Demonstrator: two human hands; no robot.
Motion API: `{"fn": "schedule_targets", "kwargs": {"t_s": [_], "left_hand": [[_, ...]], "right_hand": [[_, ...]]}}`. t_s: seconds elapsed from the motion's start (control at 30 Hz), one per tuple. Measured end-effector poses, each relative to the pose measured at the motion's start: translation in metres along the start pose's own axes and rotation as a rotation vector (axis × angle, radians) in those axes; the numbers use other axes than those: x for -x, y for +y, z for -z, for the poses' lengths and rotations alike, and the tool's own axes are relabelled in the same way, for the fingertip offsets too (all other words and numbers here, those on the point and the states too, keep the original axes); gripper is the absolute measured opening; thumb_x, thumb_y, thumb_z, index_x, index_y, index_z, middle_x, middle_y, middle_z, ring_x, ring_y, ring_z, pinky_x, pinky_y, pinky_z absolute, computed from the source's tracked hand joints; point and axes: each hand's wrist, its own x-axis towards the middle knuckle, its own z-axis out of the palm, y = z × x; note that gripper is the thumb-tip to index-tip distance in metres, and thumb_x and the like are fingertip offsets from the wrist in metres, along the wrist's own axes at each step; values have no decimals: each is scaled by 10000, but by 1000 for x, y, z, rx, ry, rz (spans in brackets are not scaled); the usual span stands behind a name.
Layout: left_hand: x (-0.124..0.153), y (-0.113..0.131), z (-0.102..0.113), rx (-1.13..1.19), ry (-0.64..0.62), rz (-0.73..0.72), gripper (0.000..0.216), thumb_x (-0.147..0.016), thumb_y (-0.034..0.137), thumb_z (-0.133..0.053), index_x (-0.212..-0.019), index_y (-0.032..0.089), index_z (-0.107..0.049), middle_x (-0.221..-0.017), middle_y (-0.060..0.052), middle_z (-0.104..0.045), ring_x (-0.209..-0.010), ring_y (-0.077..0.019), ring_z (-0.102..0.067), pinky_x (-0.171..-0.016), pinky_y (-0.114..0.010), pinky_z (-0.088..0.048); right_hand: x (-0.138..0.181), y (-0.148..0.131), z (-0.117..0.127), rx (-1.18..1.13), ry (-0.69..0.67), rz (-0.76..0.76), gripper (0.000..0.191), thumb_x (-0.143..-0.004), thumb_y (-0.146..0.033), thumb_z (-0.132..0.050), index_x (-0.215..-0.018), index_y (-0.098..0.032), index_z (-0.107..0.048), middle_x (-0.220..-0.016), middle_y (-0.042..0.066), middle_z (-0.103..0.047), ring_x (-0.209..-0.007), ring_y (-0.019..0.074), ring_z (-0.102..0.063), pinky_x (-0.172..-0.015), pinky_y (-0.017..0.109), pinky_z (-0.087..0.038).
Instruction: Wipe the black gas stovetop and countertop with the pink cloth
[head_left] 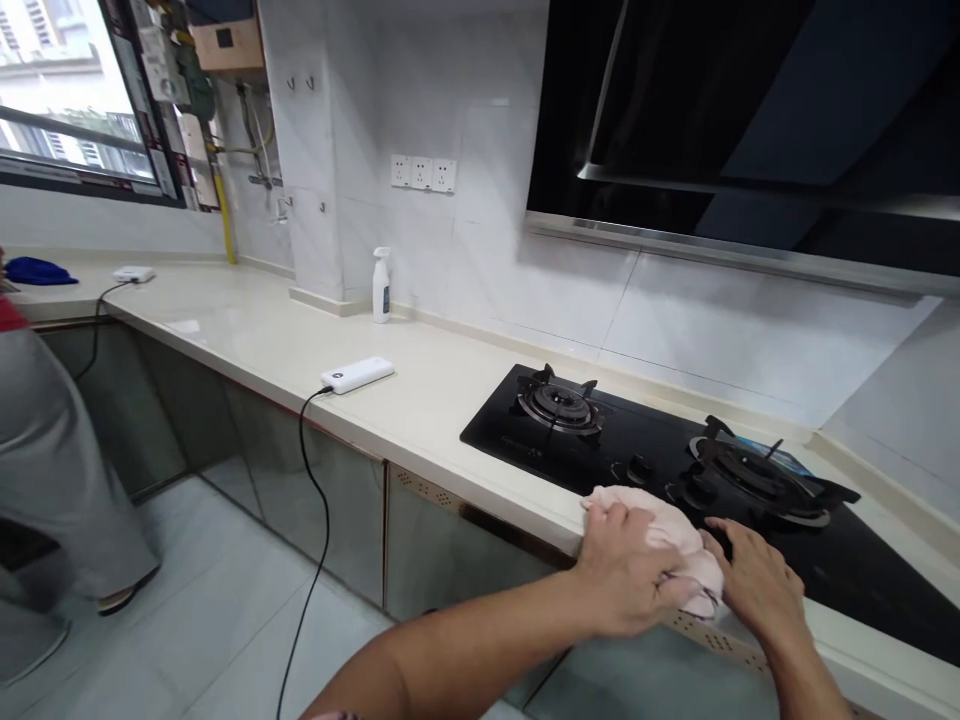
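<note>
Pale wall tiles (480, 260) are noted behind a cream worktop (247, 310), into which a black hob (626, 440) is set. One pink cloth (667, 517) is located, bunched, at the worktop's front edge, before the hob. It is grasped by the left hand (619, 570), with fingers laid over it. Its right end is met by the right hand (761, 580); whether it is gripped there cannot be told. Left of the hob, a white device (358, 375) is joined to a cable (327, 520); a spray bottle (382, 287) is placed by the wall.
</note>
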Motion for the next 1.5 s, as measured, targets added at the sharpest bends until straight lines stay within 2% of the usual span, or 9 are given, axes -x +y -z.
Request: {"fn": "schedule_targets", "kwargs": {"t_s": [0.13,0.27,0.57,0.7,0.83,1.0,1.13,1.3,1.5], "left_hand": [[19,-20,5,-48,17,-159,354,-1011,548,-557,-1233,400,-790,-1363,-117,-638,-1077,-310,-571,-908,-521,-439],[54,-80,39,-112,-10,-264,389,-966,591,-641,-1294,414,-754,-1439,-111,-617,-1110,-298,-580,-970,-501,-441],[159,-241,187,-254,-103,251,502,-793,654,-763,-1150,302,-790,-1385,-120,-683,-1386,-356,-527,-1208,-539,-380],[184,-283,257,-290,-116,353,553,-741,677,-743,-1102,259,-769,-1397,-142,-682,-1416,-376,-504,-1235,-541,-353],[191,-301,286,-336,-119,494,577,-719,665,-731,-1124,253,-742,-1374,-151,-676,-1409,-379,-494,-1213,-521,-369],[185,-290,265,-483,-108,532,583,-751,613,-735,-1193,234,-751,-1341,-174,-656,-1362,-409,-488,-1206,-553,-334],[172,-265,227,-484,-122,356,631,-762,693,-763,-1212,252,-774,-1339,-169,-661,-1300,-410,-516,-1152,-565,-354],[140,-213,151,-410,-36,37,640,-826,778,-689,-1245,301,-771,-1260,-147,-664,-1191,-371,-548,-1033,-534,-411],[76,-112,48,-376,24,-178,677,-844,839,-602,-1296,349,-724,-1218,-147,-631,-1001,-320,-533,-870,-490,-421]], "right_hand": [[-2,4,0,0,-4,2,722,-940,-663,-240,-1333,-242,-676,-1509,141,-600,-1397,427,-541,-1172,666,-409],[-4,10,-1,0,-2,-1,698,-954,-663,-269,-1307,-241,-700,-1495,144,-616,-1389,446,-545,-1156,675,-424],[-5,17,-5,-1,-4,13,744,-950,-692,-255,-1321,-232,-706,-1510,149,-615,-1404,471,-540,-1162,709,-414],[-5,17,-8,-11,-3,20,732,-951,-687,-262,-1322,-237,-705,-1511,142,-617,-1410,460,-539,-1177,705,-405],[-1,11,-9,-11,9,26,740,-951,-676,-246,-1330,-228,-696,-1506,144,-617,-1415,447,-536,-1194,683,-397],[4,2,-6,-3,48,28,729,-949,-656,-243,-1335,-222,-682,-1510,149,-610,-1426,429,-526,-1204,668,-387],[5,-2,-5,-1,43,19,724,-954,-648,-235,-1338,-221,-677,-1507,144,-612,-1423,421,-524,-1201,667,-389],[6,-2,-2,5,31,9,714,-962,-631,-246,-1342,-211,-682,-1525,154,-599,-1433,418,-512,-1199,658,-390],[5,3,-3,0,38,28,709,-965,-647,-252,-1330,-218,-681,-1505,159,-613,-1422,435,-526,-1178,677,-407]]}}
